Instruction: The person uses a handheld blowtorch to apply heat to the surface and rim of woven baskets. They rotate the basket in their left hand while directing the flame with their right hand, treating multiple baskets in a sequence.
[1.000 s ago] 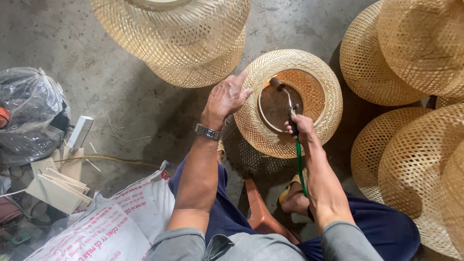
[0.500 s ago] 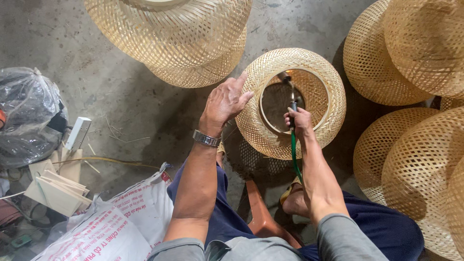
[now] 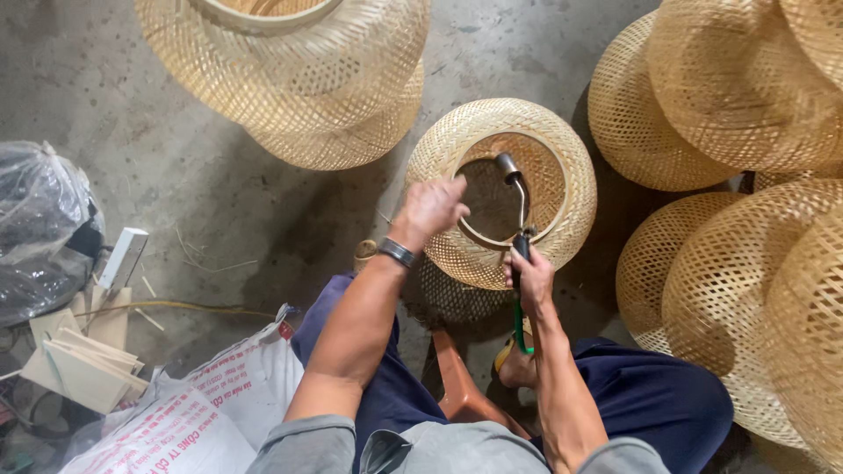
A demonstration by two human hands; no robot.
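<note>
A round woven bamboo lampshade [image 3: 562,149] lies in front of my knees with its ring opening facing up. My left hand [image 3: 430,209] rests on its near-left rim, fingers curled against the weave. My right hand [image 3: 529,279] grips the dark handle of a gas torch [image 3: 516,189]. The torch's bent metal neck reaches into the opening, nozzle near the far inner edge. A green hose [image 3: 518,325] runs down from the handle past my wrist. A watch sits on my left wrist.
Several more woven shades are stacked at the top [image 3: 290,70] and along the right [image 3: 738,88]. A plastic bag [image 3: 39,228], cut wooden pieces [image 3: 79,369] and a printed white sack [image 3: 193,412] lie at the left on the concrete floor. I sit on an orange stool [image 3: 457,386].
The shade has shifted slightly and my left hand has slid down along its rim. The torch nozzle now points deeper into the opening; my right hand keeps its grip.
</note>
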